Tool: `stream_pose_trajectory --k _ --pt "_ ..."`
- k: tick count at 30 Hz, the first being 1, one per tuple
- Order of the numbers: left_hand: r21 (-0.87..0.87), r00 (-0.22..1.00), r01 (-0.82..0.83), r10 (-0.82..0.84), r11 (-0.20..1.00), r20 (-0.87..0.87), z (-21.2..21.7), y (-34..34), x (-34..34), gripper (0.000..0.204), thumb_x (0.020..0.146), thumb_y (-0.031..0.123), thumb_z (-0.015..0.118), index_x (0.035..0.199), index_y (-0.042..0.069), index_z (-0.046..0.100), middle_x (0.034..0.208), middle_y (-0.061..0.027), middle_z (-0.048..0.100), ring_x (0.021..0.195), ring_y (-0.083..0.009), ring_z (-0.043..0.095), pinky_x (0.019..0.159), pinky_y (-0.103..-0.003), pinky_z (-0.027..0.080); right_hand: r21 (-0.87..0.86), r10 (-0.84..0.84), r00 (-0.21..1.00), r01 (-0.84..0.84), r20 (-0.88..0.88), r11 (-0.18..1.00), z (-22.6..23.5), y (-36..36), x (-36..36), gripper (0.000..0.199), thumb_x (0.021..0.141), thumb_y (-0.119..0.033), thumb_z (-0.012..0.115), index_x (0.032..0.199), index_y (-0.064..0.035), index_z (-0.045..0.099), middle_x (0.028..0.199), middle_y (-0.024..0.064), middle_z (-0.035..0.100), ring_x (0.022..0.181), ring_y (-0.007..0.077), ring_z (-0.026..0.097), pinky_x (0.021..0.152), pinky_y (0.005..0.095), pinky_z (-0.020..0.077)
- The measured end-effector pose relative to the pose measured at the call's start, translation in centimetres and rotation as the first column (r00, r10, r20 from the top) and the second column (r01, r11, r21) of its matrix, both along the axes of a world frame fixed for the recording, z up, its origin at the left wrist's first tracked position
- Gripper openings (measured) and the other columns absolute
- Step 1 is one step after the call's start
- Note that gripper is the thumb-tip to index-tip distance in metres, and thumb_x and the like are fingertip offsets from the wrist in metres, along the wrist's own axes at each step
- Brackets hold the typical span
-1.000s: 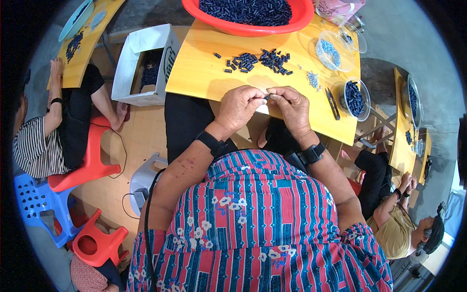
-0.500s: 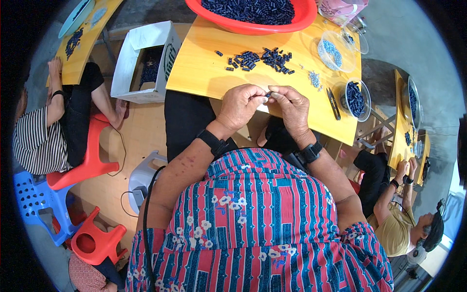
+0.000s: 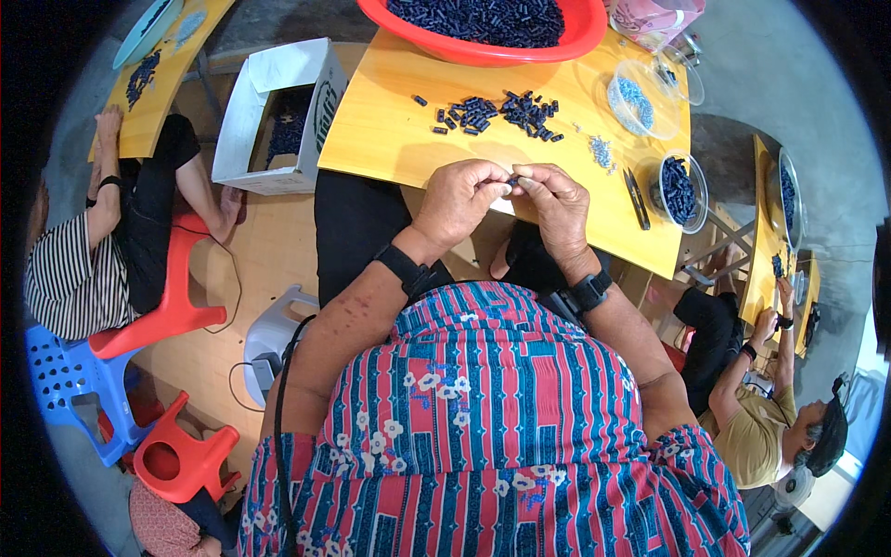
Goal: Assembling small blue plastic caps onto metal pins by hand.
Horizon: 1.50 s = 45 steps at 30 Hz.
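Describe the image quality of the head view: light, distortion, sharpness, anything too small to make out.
Head view: even, soft light with faint shadows and no strong glare; fisheye bends the table edges, with a black vignette at the corners. The centre is sharp, so both the left hand and right hand read clearly, but the small dark piece pinched between them is too tiny to identify.

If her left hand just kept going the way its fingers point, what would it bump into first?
The left hand points rightward, so it would meet the right hand almost at once; their fingertips already pinch one small dark piece between them. How much they overlap in depth is unclear.
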<state>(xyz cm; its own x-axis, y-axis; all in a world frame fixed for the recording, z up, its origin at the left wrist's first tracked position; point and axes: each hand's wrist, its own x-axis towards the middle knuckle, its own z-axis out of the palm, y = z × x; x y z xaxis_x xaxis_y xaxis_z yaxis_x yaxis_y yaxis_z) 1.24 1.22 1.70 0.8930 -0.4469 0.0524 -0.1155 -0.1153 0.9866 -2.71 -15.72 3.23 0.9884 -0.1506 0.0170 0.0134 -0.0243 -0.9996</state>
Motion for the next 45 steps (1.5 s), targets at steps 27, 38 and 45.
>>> stream_pose_trajectory --k 27,38,45 --pt "-0.031 1.0 -0.024 0.024 0.999 -0.013 0.5 0.4 0.0 0.009 0.082 0.005 0.069 0.087 -0.002 0.07 0.073 -0.0068 0.068 0.066 -0.0109 0.061 0.062 -0.025 0.049 -0.339 0.12 0.984 -0.068 0.135 0.938 -0.1 0.0 0.2 0.017 0.084 0.003 0.068 0.099 -0.0033 0.073 0.096 0.0083 0.067 0.089 0.0171 0.065 0.08 0.0261 0.0528" --pt "-0.005 0.998 -0.06 0.06 0.998 -0.033 0.9 0.3 0.1 0.008 0.085 0.006 0.07 0.09 0.0 0.069 0.078 -0.0005 0.067 0.072 -0.0049 0.059 0.066 -0.023 0.049 -0.301 0.171 0.98 -0.133 0.106 0.944 0.8 -0.2 0.4 0.021 0.087 0.003 0.061 0.107 0.0008 0.07 0.102 0.0114 0.067 0.097 0.0197 0.064 0.088 0.028 0.0508" --pt "0.054 0.996 -0.085 0.086 0.995 -0.006 1.3 -0.5 -0.2 0.009 0.082 0.008 0.072 0.088 0.001 0.07 0.08 -0.0038 0.069 0.073 -0.0092 0.062 0.067 -0.025 0.051 -0.139 0.134 0.989 -0.141 -0.061 0.98 1.0 -1.0 0.1 0.02 0.088 0.002 0.06 0.105 0.0016 0.07 0.1 0.0079 0.068 0.092 0.0151 0.064 0.083 0.0259 0.0512"
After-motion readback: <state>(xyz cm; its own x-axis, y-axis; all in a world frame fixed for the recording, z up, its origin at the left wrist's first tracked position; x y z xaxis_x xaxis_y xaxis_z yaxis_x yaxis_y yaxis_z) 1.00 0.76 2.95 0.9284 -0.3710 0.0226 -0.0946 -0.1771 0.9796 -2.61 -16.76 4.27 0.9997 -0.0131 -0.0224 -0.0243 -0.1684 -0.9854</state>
